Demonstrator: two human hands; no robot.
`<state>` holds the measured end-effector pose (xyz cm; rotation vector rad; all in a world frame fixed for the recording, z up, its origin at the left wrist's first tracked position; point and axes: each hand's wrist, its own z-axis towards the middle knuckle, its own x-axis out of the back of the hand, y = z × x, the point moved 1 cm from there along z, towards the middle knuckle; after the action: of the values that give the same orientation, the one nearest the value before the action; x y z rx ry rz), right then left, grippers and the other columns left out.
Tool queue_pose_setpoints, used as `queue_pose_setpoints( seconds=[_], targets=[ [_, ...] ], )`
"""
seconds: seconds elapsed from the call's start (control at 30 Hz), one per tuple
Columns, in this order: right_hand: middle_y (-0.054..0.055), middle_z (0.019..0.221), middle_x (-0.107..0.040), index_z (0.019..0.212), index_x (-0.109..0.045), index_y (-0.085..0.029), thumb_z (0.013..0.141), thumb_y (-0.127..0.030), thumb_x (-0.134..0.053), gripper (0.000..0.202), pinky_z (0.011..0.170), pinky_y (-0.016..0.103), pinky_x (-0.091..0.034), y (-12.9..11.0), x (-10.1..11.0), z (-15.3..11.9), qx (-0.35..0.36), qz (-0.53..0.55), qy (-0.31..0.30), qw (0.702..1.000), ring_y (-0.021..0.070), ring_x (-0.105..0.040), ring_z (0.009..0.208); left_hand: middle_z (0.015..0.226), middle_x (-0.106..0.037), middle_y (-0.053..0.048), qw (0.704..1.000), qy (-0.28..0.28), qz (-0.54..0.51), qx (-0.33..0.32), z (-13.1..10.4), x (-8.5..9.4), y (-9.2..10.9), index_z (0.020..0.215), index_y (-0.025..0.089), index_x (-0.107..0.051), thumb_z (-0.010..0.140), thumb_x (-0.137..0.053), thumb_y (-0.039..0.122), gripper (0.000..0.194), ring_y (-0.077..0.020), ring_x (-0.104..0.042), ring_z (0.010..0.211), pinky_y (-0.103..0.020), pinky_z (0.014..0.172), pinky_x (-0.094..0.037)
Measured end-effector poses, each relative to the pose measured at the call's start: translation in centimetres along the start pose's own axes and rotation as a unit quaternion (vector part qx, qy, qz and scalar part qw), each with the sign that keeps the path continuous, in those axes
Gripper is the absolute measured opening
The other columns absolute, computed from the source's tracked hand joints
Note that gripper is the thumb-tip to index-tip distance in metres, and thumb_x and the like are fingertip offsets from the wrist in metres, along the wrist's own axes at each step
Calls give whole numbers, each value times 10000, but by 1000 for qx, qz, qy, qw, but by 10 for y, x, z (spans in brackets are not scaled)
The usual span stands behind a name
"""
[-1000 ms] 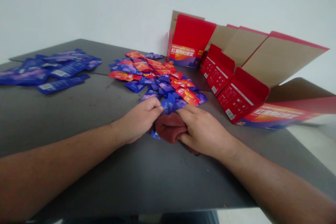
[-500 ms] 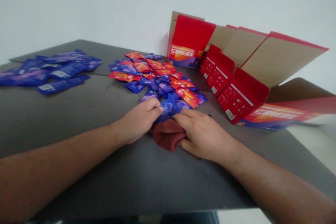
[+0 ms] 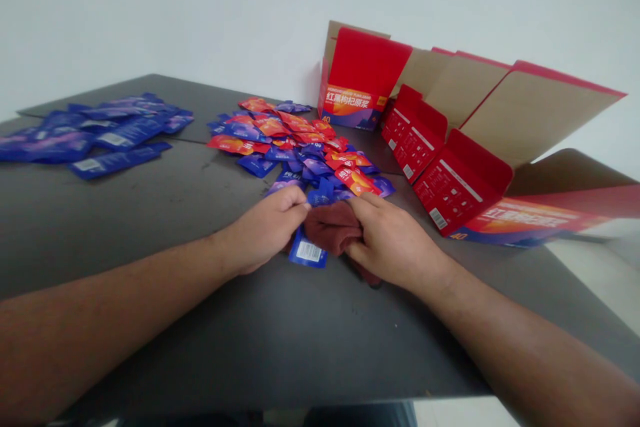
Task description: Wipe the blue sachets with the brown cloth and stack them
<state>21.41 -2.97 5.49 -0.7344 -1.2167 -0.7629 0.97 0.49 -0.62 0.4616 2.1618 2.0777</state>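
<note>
blue sachet (image 3: 308, 253) held under brown cloth (image 3: 333, 223)

at the centre of the frame, the blue sachet is seen lying partly beneath the brown cloth, its barcoded end exposed below. its near side appears to be pinched narrowly between the thumb and fingers of the left hand (image 3: 267, 230), though the fingertips are partly hidden. the folded cloth is gripped in a bunch by the right hand (image 3: 395, 240); whether the sachet is also touched by that hand's fingers cannot be told.

just above the hands, a mixed heap of red and blue sachets (image 3: 300, 147) is spread on the dark table (image 3: 270, 340). larger-looking blue packets (image 3: 125, 130) are piled at the upper left, and open red cartons (image 3: 453, 193) are lined up at the right.

the sachet could be dragged out of the left hand's pinch, it is judged, if the cloth were pulled hard against so small a hold. its thin film could be creased, or a seam strained, by uneven pressure. with the heap so close, loose sachets could be nudged out of place by the knuckles or caught by a cloth fold.
</note>
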Motion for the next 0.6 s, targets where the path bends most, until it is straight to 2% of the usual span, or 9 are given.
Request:
queue_pose_setpoints(
  seconds=[0.07,0.2,0.3,0.43,0.6],
  targets=[
    [61,979,-619,971,-564,-199,827,-235,-606,154,773,332,-477,-3,-1,-1,14,9,-12,1000,214,-598,891,686,-448,27,1000,7,1,-7,0,0,0,815,215,-490,915,-552,396,216,-123,-410,567,-254,490,-312],
    [47,1017,-632,1024,-591,-212,828,-216,-621,198,827,326,-471,-9,-1,-4,104,30,-63,992,215,-602,969,723,-464,20,1000,12,11,-24,0,-1,2,781,202,-488,904,-572,367,223,-120,-422,610,-258,533,-357],
    [54,1015,-635,1004,-584,-207,825,-229,-610,182,777,328,-471,1,1,-1,65,24,-43,997,214,-607,919,709,-451,29,1000,-4,-20,-13,0,-1,1,797,209,-479,909,-565,360,207,-118,-419,591,-259,532,-370],
    [73,1000,-645,1006,-570,-192,822,-222,-582,187,797,343,-469,19,2,6,-27,12,45,999,234,-609,954,659,-429,44,999,-37,-37,4,-1,0,-1,822,228,-461,913,-563,364,193,-119,-406,533,-253,477,-336],
    [49,939,-635,943,-570,-201,813,-229,-597,136,759,323,-462,17,1,6,17,40,19,999,208,-598,880,650,-432,43,999,-37,-5,-4,-2,1,0,811,222,-475,896,-584,344,184,-113,-398,529,-238,468,-295]
  ],
)
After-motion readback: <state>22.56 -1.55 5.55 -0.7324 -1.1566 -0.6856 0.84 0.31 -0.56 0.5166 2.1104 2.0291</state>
